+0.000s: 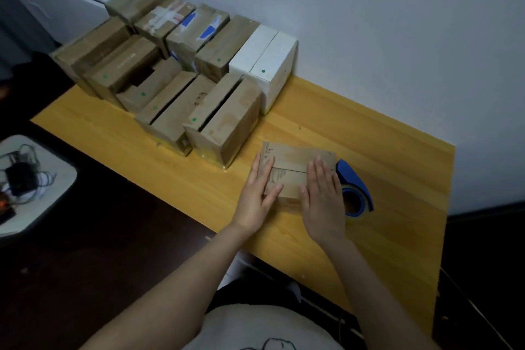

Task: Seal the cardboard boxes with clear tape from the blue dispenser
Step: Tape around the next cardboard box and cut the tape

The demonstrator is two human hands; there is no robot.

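Tangle of black cables point(20, 176) lying on a pale surface far left, off the table. Rows of brown cardboard boxes point(170, 85) standing at the back-left of the yellow wooden table point(383, 150), several showing green dot stickers, some flaps gaping, contents not visible. Left hand point(257, 193) pressing flat, fingers straight, on the small brown cardboard box point(295, 162) near the front edge; its print is too blurred to read. Right hand point(324, 202) pressing flat on the box's right side. Blue plastic tape dispenser point(353, 179) sitting on the table just right of that box.
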